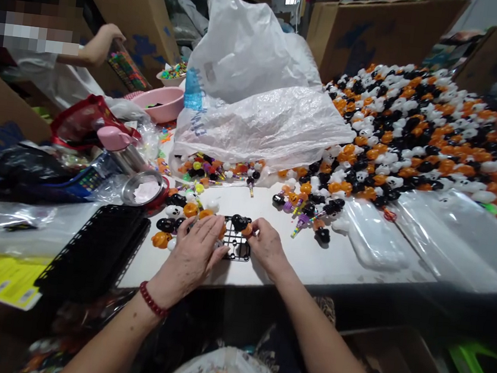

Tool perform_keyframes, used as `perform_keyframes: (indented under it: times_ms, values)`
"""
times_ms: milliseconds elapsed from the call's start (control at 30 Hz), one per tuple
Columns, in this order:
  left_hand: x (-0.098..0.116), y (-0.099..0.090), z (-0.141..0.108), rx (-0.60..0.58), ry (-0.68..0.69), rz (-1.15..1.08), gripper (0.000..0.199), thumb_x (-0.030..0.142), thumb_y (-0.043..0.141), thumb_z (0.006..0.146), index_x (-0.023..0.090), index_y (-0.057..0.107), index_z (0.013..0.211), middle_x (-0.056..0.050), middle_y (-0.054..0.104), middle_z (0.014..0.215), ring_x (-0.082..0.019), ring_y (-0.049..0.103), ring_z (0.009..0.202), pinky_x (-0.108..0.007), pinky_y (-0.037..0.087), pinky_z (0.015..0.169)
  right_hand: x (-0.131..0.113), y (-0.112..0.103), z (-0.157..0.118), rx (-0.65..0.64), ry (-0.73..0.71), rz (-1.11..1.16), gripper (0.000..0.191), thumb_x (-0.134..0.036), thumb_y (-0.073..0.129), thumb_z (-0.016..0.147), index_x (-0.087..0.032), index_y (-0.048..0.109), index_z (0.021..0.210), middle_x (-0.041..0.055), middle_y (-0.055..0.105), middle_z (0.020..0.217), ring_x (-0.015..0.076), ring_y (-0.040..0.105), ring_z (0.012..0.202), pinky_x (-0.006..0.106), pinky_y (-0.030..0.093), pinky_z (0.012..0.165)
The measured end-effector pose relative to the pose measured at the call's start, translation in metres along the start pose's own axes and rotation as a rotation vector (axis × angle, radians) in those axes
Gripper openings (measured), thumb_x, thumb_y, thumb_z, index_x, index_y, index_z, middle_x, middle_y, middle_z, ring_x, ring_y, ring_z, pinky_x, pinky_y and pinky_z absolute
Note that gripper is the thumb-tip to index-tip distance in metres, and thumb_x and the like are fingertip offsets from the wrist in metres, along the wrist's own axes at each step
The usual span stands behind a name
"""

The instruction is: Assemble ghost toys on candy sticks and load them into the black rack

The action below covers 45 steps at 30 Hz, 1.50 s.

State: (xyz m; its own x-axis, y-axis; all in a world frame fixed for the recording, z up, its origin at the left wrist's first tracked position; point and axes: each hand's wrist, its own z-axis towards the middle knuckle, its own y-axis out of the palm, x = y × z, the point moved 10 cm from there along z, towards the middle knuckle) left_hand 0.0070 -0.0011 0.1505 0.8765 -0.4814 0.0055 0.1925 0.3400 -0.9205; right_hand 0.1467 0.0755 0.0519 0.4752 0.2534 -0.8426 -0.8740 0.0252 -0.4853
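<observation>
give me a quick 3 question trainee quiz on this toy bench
1. True or false: the left hand lies flat over the black grid tray.
2. What does the right hand pinch: A an orange piece, B a pen, C a cup?
3. Which side of the table holds the big toy pile?

Key: 1 true. 2 A. 3 the right side.

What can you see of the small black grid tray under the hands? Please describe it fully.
The small black grid tray looks like plastic, with open square cells. It lies flat on the white table near its front edge. The left hand covers its left part, the right hand touches its right side. A black toy piece sits at its far edge.
</observation>
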Motion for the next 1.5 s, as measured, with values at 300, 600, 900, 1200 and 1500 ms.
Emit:
perform_keyframes:
  times_ms: [300, 600, 900, 1200, 1500]
  values:
    - [-0.002, 0.001, 0.002, -0.015, -0.013, 0.012, 0.046, 0.029, 0.045, 0.098, 0.014, 0.044, 0.141, -0.015, 0.058, 0.137, -0.027, 0.052, 0.129, -0.049, 0.027, 0.111, 0.023, 0.050, 0.014, -0.163, 0.335, 0.583, 0.019, -0.029, 0.072, 0.071, -0.019, 0.060, 0.082, -0.0008, 0.063, 0.073, 0.0135, 0.058, 0.064, 0.027, 0.050, 0.062]
    - [-0.005, 0.003, 0.003, -0.013, -0.001, 0.029, 0.045, 0.026, 0.043, 0.099, 0.013, 0.042, 0.141, -0.015, 0.059, 0.136, -0.027, 0.053, 0.127, -0.049, 0.026, 0.111, -0.004, 0.076, 0.035, -0.289, 0.283, 0.411, 0.012, -0.015, 0.067, 0.073, -0.020, 0.062, 0.082, -0.0029, 0.067, 0.074, 0.0155, 0.065, 0.072, 0.025, 0.054, 0.066]
    - [-0.017, -0.014, -0.002, 0.087, -0.062, -0.087, 0.052, 0.024, 0.039, 0.099, 0.017, 0.030, 0.150, -0.016, 0.056, 0.138, -0.024, 0.051, 0.130, -0.046, 0.028, 0.112, -0.014, 0.066, 0.036, -0.303, 0.100, 0.033, 0.017, -0.021, 0.063, 0.081, -0.017, 0.064, 0.098, 0.0072, 0.072, 0.094, 0.0207, 0.064, 0.085, 0.029, 0.047, 0.076]
    - [-0.051, -0.046, -0.020, 0.237, -0.254, -0.081, 0.044, 0.024, 0.036, 0.100, 0.020, 0.040, 0.144, -0.012, 0.064, 0.127, -0.022, 0.058, 0.119, -0.046, 0.034, 0.109, -0.020, 0.074, 0.032, -0.351, -0.005, 0.025, 0.027, -0.011, 0.058, 0.077, -0.018, 0.062, 0.103, 0.0085, 0.073, 0.098, 0.0221, 0.066, 0.090, 0.028, 0.047, 0.078]
    - [-0.065, -0.057, -0.032, 0.288, -0.306, -0.044, 0.040, 0.023, 0.038, 0.100, 0.017, 0.047, 0.138, -0.012, 0.065, 0.127, -0.021, 0.058, 0.121, -0.044, 0.036, 0.108, -0.013, 0.079, 0.029, -0.354, -0.032, 0.019, 0.028, -0.011, 0.053, 0.075, -0.020, 0.064, 0.099, 0.0063, 0.074, 0.095, 0.0211, 0.067, 0.085, 0.026, 0.045, 0.071]
